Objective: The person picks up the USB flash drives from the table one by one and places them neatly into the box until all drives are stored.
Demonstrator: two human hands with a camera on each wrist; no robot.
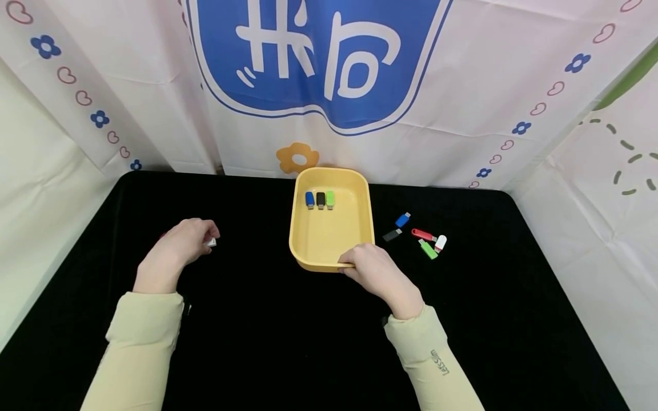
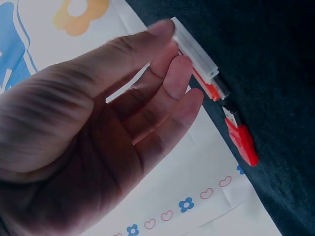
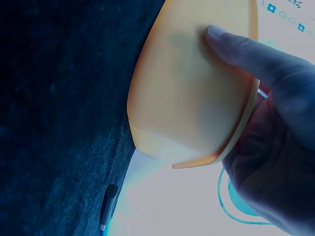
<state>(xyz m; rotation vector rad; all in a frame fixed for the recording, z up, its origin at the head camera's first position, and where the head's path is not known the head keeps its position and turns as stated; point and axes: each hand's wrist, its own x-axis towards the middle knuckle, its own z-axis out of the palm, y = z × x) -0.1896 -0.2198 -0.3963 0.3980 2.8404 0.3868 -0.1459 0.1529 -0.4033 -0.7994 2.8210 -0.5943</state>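
White USB stick (image 2: pixel 196 47) pinched by left fingers (image 2: pixel 183 73); right fingers (image 1: pixel 354 257) grip tray (image 1: pixel 335 237). Probable transfer step; next likely calls for rightward carry.

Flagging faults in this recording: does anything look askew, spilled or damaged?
Nothing looks spilled or damaged. The five USB sticks right of the yellow tray lie at mixed angles, unlike the neat row inside it.

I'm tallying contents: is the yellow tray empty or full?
Neither: three USB sticks lie in the tray near its far end, with bare floor beside them.
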